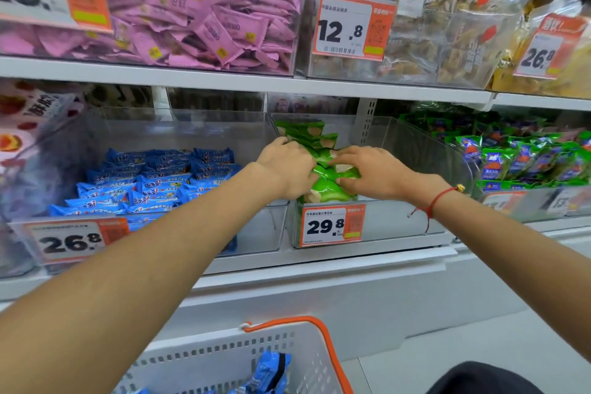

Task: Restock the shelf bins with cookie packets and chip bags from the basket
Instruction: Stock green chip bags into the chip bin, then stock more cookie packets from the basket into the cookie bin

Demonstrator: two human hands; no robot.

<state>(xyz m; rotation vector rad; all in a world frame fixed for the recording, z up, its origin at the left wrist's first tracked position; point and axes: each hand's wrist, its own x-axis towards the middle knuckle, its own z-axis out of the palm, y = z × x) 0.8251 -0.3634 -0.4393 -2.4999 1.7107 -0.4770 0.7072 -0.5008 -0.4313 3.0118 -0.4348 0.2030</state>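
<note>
Nearest, the white basket (224,358) – cut off at the bottom edge – holds blue cookie packets (268,373). Farther, the left hand (287,166) and right hand (374,171) grip green chip bags (323,150) in the clear middle bin (399,217); fingertips are partly hidden.

The person is showing two bare forearms, with no sleeves reaching into view. The left hand (287,169) is wearing nothing: no ring, no band, no glove. The right hand (375,171) is likewise ungloved, but a thin red string bracelet (438,200) is circling its wrist, carrying a small gold-coloured bead (460,188) on the outer side, and loose red ends are trailing down from the knot. Dark clothing (483,379) is showing at the bottom right corner.
</note>
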